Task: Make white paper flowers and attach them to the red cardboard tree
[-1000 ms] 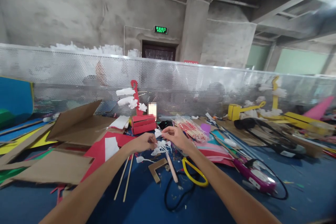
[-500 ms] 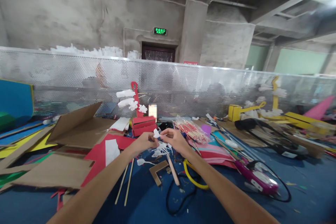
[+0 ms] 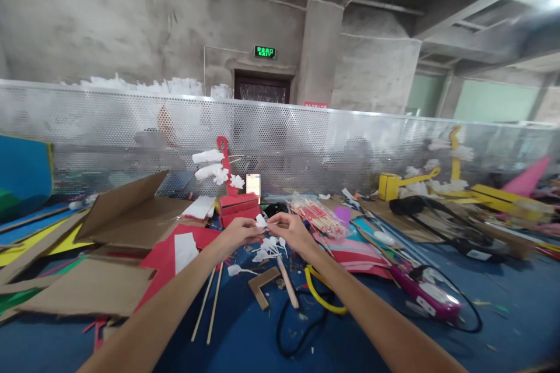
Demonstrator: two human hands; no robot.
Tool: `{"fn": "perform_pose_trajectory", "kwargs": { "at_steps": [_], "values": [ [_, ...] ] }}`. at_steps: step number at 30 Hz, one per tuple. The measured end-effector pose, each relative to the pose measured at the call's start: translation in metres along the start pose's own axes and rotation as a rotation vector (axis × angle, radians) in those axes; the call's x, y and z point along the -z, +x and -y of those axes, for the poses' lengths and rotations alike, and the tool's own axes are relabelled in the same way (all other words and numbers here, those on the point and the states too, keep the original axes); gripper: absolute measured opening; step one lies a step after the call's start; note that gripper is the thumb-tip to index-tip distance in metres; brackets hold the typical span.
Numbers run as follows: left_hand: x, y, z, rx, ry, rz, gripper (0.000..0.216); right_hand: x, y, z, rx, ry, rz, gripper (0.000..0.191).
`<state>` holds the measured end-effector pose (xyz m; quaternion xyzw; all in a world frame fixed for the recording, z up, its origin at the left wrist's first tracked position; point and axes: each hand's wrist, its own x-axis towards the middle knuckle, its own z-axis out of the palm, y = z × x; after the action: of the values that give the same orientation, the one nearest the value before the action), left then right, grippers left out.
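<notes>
Between my two hands is a small white paper petal [image 3: 261,221], pinched by the fingers of my left hand [image 3: 242,232] and of my right hand [image 3: 289,231]. Just below them on the blue table lie several white paper petals with thin twisted stems [image 3: 268,250], by a pale wooden stick [image 3: 287,282]. A single stemmed petal [image 3: 235,270] rests to their left. Behind my hands stands a red box-shaped base [image 3: 238,208] with a curved red upright [image 3: 224,163] carrying white paper flowers [image 3: 221,175].
Brown cardboard [image 3: 91,285] and red sheets cover the left side. Two thin sticks [image 3: 213,303], an L-shaped cardboard piece [image 3: 262,287] and a yellow ring [image 3: 324,297] lie in front. At right are a bagged stick bundle [image 3: 321,217] and a purple device [image 3: 431,297]. A perforated metal screen [image 3: 109,128] stands behind.
My left hand's fingers have closed in nearer to the petal and my right hand. The whole view has shifted slightly; the things on the table stay where they were.
</notes>
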<state>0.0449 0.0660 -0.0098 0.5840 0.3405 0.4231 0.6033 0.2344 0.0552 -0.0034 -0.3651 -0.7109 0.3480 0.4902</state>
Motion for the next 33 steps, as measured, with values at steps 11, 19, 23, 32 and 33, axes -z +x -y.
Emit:
{"fn": "perform_pose_trajectory", "kwargs": {
  "at_steps": [11, 19, 23, 32, 33],
  "values": [
    [-0.001, 0.0, -0.004, -0.007, 0.006, -0.039, 0.027, 0.001, 0.004, -0.003, 0.001, -0.002, -0.026, 0.025],
    [0.001, 0.009, 0.006, -0.15, 0.117, -0.098, 0.022, 0.001, 0.006, 0.001, 0.055, -0.114, -0.012, 0.022],
    [0.001, 0.012, 0.008, -0.221, 0.132, -0.098, 0.023, 0.001, 0.005, 0.003, 0.067, -0.128, 0.003, 0.023],
    [0.001, 0.011, 0.01, -0.228, 0.134, -0.104, 0.031, 0.001, 0.003, 0.008, 0.103, -0.18, 0.013, 0.022],
    [0.001, 0.011, 0.01, -0.229, 0.134, -0.102, 0.032, 0.001, 0.003, 0.008, 0.109, -0.184, 0.016, 0.021]
  ]
}}
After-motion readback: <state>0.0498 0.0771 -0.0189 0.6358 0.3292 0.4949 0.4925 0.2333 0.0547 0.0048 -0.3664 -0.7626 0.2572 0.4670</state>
